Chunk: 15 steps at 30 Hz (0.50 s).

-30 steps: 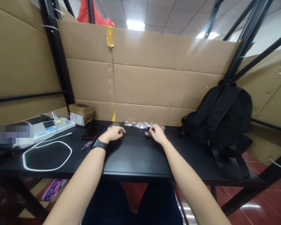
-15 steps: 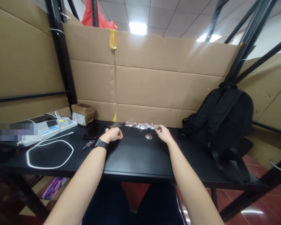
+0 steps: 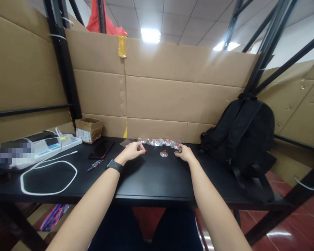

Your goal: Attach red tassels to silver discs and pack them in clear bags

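Suction cup [image 3: 163,155] looks light, pliable, best taken by its red hook [image 3: 164,151]; right hand [image 3: 186,153] pinches a second cup [image 3: 176,152], left hand [image 3: 132,151] a red piece [image 3: 146,150].

Black backpack [image 3: 247,136], cardboard box [image 3: 94,131], power strip [image 3: 51,150]

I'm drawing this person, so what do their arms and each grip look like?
The left forearm and right forearm show no sleeves. A black watch-like band circles the left wrist; the right wrist has nothing on it. The left grip and right grip wear no gloves.
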{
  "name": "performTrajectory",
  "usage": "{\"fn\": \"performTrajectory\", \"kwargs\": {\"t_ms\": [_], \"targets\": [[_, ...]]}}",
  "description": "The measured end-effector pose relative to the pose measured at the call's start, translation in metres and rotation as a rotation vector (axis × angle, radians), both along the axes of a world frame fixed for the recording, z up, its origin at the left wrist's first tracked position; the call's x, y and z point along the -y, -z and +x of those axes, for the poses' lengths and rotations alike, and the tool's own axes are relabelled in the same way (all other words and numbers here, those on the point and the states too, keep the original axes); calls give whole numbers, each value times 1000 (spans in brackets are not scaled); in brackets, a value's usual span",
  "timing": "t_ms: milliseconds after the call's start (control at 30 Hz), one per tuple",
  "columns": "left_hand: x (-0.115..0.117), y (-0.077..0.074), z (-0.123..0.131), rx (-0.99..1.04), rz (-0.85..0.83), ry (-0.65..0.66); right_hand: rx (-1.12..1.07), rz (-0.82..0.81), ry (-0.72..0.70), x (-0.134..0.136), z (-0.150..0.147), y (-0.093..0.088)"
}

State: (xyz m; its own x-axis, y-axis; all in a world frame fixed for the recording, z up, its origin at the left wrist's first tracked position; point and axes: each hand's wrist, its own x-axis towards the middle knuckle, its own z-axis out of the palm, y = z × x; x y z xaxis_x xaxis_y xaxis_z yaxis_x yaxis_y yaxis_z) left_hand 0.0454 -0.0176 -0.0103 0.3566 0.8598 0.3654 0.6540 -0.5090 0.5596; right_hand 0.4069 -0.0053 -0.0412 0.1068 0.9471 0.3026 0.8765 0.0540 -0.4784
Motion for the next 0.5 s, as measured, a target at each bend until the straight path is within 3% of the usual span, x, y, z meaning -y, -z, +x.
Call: {"fn": "performTrajectory", "kwargs": {"t_ms": [300, 500], "targets": [[1, 4, 12, 152, -69, 115, 82, -34, 79, 3, -10, -6], [3, 4, 15, 100, -61, 130, 82, -4, 65, 9, -17, -9]]}}
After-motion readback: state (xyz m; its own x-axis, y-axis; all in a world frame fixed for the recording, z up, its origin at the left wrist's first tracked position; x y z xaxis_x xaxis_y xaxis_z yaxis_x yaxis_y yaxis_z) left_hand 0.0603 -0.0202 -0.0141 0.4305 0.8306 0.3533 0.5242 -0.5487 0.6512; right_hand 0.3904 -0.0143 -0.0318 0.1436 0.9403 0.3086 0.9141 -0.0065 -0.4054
